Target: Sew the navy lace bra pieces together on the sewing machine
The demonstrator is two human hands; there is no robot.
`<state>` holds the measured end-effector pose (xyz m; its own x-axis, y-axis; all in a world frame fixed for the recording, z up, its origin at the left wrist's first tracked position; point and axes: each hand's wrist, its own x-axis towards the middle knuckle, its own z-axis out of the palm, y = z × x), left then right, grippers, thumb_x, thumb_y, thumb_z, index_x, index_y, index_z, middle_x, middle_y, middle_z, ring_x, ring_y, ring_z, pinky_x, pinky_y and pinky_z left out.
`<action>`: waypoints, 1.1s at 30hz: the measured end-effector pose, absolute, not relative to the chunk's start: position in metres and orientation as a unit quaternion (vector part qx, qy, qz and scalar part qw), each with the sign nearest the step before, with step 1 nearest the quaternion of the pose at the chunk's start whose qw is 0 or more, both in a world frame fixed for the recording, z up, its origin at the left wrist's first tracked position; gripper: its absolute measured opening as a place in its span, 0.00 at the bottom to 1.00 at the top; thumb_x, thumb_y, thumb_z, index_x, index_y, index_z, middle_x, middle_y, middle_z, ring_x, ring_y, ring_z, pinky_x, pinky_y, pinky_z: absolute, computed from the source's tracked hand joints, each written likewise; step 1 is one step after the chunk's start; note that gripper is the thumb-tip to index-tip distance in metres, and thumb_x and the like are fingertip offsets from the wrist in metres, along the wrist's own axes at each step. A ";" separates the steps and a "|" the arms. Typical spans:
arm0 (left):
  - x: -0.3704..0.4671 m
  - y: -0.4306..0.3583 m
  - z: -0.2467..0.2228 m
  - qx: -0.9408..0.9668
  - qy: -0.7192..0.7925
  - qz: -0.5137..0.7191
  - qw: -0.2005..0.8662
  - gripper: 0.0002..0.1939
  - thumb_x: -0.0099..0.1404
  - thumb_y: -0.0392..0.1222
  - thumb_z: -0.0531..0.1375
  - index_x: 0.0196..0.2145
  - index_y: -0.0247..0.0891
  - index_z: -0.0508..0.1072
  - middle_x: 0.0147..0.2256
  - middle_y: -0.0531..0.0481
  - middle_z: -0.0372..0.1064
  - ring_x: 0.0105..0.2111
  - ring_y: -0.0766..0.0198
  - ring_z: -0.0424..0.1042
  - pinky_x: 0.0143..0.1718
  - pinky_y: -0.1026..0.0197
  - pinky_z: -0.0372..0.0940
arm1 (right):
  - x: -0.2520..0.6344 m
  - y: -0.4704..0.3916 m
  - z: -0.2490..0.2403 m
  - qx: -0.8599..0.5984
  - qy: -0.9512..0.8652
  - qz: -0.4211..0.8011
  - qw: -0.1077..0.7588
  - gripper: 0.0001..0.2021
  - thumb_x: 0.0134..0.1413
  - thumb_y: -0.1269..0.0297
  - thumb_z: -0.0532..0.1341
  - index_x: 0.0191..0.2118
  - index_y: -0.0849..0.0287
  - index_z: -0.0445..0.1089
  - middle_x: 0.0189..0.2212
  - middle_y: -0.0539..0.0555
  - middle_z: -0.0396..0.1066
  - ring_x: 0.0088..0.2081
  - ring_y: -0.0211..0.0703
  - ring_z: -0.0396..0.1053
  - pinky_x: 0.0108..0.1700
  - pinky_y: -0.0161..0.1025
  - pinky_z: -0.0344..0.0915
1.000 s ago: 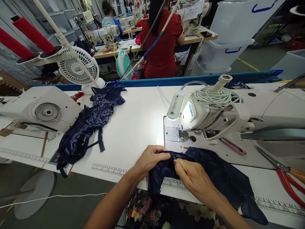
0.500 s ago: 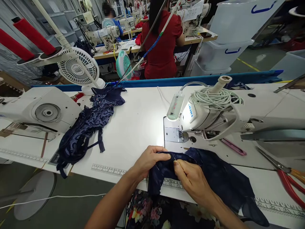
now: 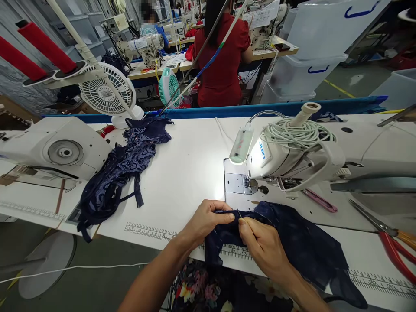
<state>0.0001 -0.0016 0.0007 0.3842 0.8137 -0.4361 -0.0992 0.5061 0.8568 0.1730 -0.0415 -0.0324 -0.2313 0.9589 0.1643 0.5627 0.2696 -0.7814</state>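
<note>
Dark navy fabric lies across the table's front edge, below the sewing machine. My left hand pinches the upper edge of this fabric between thumb and fingers. Just to its right, my right hand is closed around a thin pointed tool, whose tip sticks out at the fabric edge; most of it is hidden in the fingers. Both hands are close together, a small gap between their fingertips. The left end of the fabric hangs over the table edge.
A patterned navy garment pile lies to the left, beside a second machine. Red-handled scissors and pink tweezers lie at the right. A fan stands behind. A person in red sits beyond the table.
Both hands have shifted very slightly right with the fabric edge. The tool's tip now stands up a little above the edge, and the view has moved slightly.
</note>
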 end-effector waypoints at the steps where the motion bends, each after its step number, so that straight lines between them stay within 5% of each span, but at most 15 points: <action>1: 0.000 -0.002 0.000 0.393 0.461 0.312 0.732 0.16 0.50 0.50 0.69 0.25 0.33 0.74 0.25 0.53 0.66 0.27 0.68 0.63 0.32 0.65 0.58 | 0.173 -0.041 -0.033 -0.526 -0.727 0.293 0.330 0.20 0.68 0.60 0.46 0.22 0.55 0.51 0.17 0.45 0.53 0.20 0.33 0.51 0.25 0.36 0.50; 7: -0.001 -0.002 0.001 0.423 0.477 0.314 0.704 0.14 0.53 0.48 0.67 0.26 0.33 0.73 0.26 0.52 0.66 0.28 0.67 0.63 0.32 0.64 0.59 | 0.183 -0.039 -0.019 -0.511 -0.778 0.270 0.245 0.19 0.68 0.59 0.46 0.23 0.55 0.48 0.18 0.45 0.53 0.20 0.33 0.51 0.24 0.36 0.48; 11: -0.001 -0.006 0.000 0.487 0.477 0.321 0.658 0.13 0.59 0.49 0.63 0.32 0.35 0.74 0.30 0.50 0.68 0.30 0.65 0.66 0.35 0.64 0.61 | 0.205 -0.047 0.002 -0.482 -0.790 0.325 0.196 0.15 0.70 0.61 0.44 0.30 0.54 0.58 0.23 0.47 0.62 0.23 0.34 0.59 0.27 0.33 0.57; 14: 0.000 -0.016 0.003 0.579 0.487 0.329 0.565 0.09 0.63 0.43 0.60 0.39 0.38 0.75 0.34 0.49 0.70 0.35 0.62 0.68 0.39 0.63 0.62 | 0.225 -0.046 0.011 -0.489 -0.817 0.173 0.251 0.11 0.68 0.62 0.49 0.46 0.53 0.67 0.34 0.53 0.70 0.33 0.39 0.68 0.32 0.34 0.63; 18: 0.000 -0.030 0.013 0.655 0.458 0.344 0.494 0.15 0.62 0.40 0.62 0.47 0.42 0.72 0.39 0.49 0.70 0.35 0.63 0.68 0.37 0.64 0.62 | 0.239 -0.029 0.013 -0.452 -0.866 -0.023 0.213 0.19 0.64 0.61 0.55 0.59 0.54 0.62 0.48 0.59 0.71 0.48 0.46 0.69 0.29 0.33 0.64; 24: -0.006 -0.037 0.003 0.757 0.488 0.321 0.293 0.17 0.68 0.39 0.55 0.54 0.44 0.69 0.38 0.48 0.73 0.38 0.61 0.70 0.39 0.61 0.61 | 0.246 -0.017 0.013 -0.412 -0.886 -0.133 0.169 0.22 0.52 0.84 0.47 0.46 0.58 0.68 0.34 0.54 0.73 0.35 0.40 0.69 0.20 0.33 0.50; 33: -0.006 -0.038 -0.013 0.797 0.493 0.300 0.179 0.08 0.69 0.37 0.54 0.40 0.38 0.73 0.32 0.48 0.70 0.30 0.65 0.68 0.29 0.64 0.57 | 0.259 -0.030 0.004 -0.418 -0.890 -0.067 0.170 0.11 0.61 0.69 0.52 0.46 0.58 0.68 0.36 0.57 0.70 0.38 0.43 0.67 0.23 0.33 0.54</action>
<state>-0.0056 -0.0385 -0.0127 0.3336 0.8935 0.3008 0.6789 -0.4490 0.5809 0.2595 -0.0297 0.0041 -0.5924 0.7214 0.3586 0.7671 0.6411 -0.0224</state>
